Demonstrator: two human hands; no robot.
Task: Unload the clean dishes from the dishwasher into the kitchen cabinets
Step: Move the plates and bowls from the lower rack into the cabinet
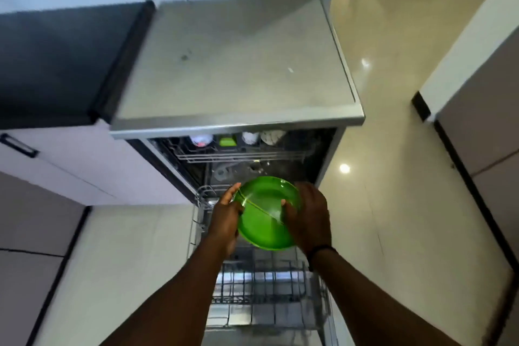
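Observation:
Two green plates [264, 213] overlap in front of me, above the pulled-out lower rack [261, 289] of the open dishwasher [238, 64]. My left hand [224, 216] grips their left edge, thumb on top. My right hand [307, 213] grips the right edge, thumb over the rim. Further back, the upper rack [241, 153] carries white cups [200, 140] and a small green item [227, 140].
A dark countertop [56, 64] and a pale cabinet front with a black handle [19, 144] lie to the left. Glossy cream floor [393, 121] runs to the right, bounded by a wall and cabinet [477, 121].

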